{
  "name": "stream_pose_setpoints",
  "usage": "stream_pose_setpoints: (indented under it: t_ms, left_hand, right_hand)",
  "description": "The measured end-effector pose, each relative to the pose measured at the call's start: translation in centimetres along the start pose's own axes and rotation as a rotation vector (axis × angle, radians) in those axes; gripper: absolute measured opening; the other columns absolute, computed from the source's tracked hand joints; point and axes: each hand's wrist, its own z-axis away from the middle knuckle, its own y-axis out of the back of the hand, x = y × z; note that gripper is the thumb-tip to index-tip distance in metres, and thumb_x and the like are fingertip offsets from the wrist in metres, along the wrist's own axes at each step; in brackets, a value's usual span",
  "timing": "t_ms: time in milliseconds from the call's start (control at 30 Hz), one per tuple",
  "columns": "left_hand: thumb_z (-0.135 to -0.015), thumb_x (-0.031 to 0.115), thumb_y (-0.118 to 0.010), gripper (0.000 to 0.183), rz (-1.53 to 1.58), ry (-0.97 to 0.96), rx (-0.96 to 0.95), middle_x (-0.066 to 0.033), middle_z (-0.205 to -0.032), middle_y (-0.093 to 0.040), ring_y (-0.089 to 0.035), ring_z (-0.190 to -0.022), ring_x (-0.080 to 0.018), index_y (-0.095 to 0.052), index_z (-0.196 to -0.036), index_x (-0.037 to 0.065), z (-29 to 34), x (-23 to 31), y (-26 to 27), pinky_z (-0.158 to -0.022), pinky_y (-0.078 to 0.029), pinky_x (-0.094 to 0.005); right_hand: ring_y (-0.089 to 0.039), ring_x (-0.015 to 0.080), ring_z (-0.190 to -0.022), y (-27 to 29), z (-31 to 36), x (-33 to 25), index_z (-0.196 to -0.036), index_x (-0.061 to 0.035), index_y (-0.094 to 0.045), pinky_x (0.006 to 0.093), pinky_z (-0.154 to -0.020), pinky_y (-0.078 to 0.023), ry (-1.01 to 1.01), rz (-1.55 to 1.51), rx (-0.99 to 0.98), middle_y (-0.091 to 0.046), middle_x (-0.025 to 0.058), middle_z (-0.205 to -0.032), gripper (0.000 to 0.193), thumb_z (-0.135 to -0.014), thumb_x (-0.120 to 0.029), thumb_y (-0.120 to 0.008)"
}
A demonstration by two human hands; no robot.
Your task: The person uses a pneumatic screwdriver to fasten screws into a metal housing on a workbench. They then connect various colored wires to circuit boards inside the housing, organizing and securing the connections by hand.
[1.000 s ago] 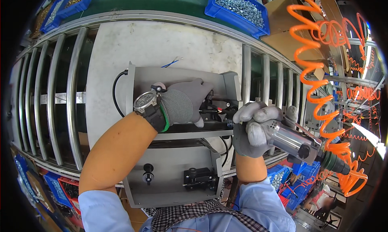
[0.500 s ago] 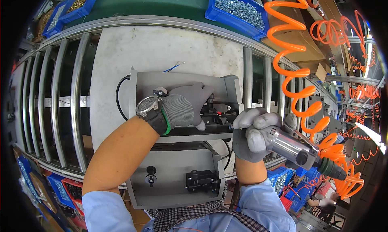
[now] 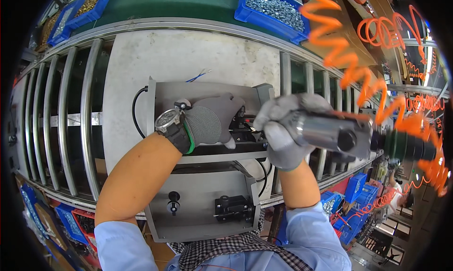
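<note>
My left hand [image 3: 210, 120], in a grey glove, reaches into a grey sheet-metal housing [image 3: 165, 96]. Its fingers and thumb close around a black block-shaped part [image 3: 243, 129] there, mostly covered by the glove. A pneumatic screwdriver [image 3: 325, 131] lies in the grip of my gloved right hand [image 3: 288, 129], its body pointing right and blurred. The tool's working end is hidden behind that hand, close to the black part. Blue wires [image 3: 198, 76] stick out behind the housing, and a black cable [image 3: 134, 108] loops at its left.
A second grey housing [image 3: 196, 186] sits nearer me, with a black round fitting [image 3: 173, 203] and black block inside. A white board [image 3: 130, 58] lies between metal rollers [image 3: 88, 105]. Beyond is a blue bin [image 3: 250, 17] of metal fasteners. An orange coiled hose [image 3: 347, 58] hangs at right.
My right hand has moved up and left with the screwdriver, closer to the black part. The tool has swung nearer to level. My left hand stays on the part.
</note>
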Motion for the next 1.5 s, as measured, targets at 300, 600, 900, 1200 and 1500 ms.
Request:
stream_pose_setpoints:
  t_ms: [300, 600, 900, 1200, 1500]
  left_hand:
    - [-0.059, 0.030, -0.087, 0.084, -0.016, -0.005, -0.028, -0.0163, -0.122, -0.052, -0.056, -0.112, -0.0339, -0.046, -0.127, 0.003, 0.1, 0.3, 0.4, -0.092, -0.048, -0.0418]
    - [-0.057, 0.032, -0.087, 0.083, 0.024, -0.116, 0.010, -0.0205, -0.121, -0.054, -0.056, -0.112, -0.0353, -0.049, -0.124, 0.001, -1.0, -2.1, -1.1, -0.094, -0.046, -0.0418]
    - [-0.057, 0.027, -0.088, 0.095, 0.051, -0.142, 0.072, -0.0236, -0.123, -0.054, -0.053, -0.116, -0.0338, -0.041, -0.133, -0.004, 0.1, -0.4, 0.0, -0.100, -0.041, -0.0365]
    - [-0.060, 0.031, -0.086, 0.093, -0.021, -0.110, 0.097, -0.0216, -0.124, -0.056, -0.053, -0.117, -0.0308, -0.042, -0.133, -0.005, -1.1, -1.1, 0.3, -0.101, -0.041, -0.0347]
    - [-0.083, 0.009, -0.064, 0.052, 0.423, -0.132, 1.049, -0.0137, -0.126, -0.054, -0.060, -0.105, -0.0173, -0.047, -0.131, -0.001, 14.8, -5.4, -1.0, -0.086, -0.051, -0.0284]
  right_hand:
    - [-0.056, 0.0208, -0.063, -0.5, -1.1, 0.6, -0.123, -0.0104, -0.035, 0.0323, -0.053, -0.052, -0.094, 0.105, -0.072, -0.054, 0.0096, -0.084, 0.066, -0.067, 0.011, -0.063]
    - [-0.062, 0.0229, -0.069, -1.2, -0.9, -1.4, -0.128, -0.0053, -0.034, 0.0345, -0.056, -0.055, -0.189, 0.297, 0.093, -0.057, 0.0110, -0.083, 0.070, -0.067, 0.014, -0.061]
    - [-0.059, 0.0221, -0.063, 6.9, 12.9, -6.1, -0.092, -0.0002, -0.054, 0.0336, -0.056, -0.048, -0.555, 0.753, 0.559, -0.056, 0.0110, -0.072, 0.026, -0.071, -0.012, -0.064]
    - [-0.063, 0.0421, -0.091, 3.9, 21.8, -0.1, -0.137, -0.0008, -0.028, 0.0486, -0.078, -0.050, -1.161, 1.306, 0.129, -0.059, 0.0282, -0.103, 0.075, -0.082, -0.040, -0.061]
    - [-0.065, 0.0367, -0.090, 5.7, 20.0, -6.1, -0.123, -0.0016, -0.052, 0.0430, -0.080, -0.051, -0.879, 1.315, 0.081, -0.066, 0.0188, -0.103, 0.048, -0.088, -0.033, -0.060]
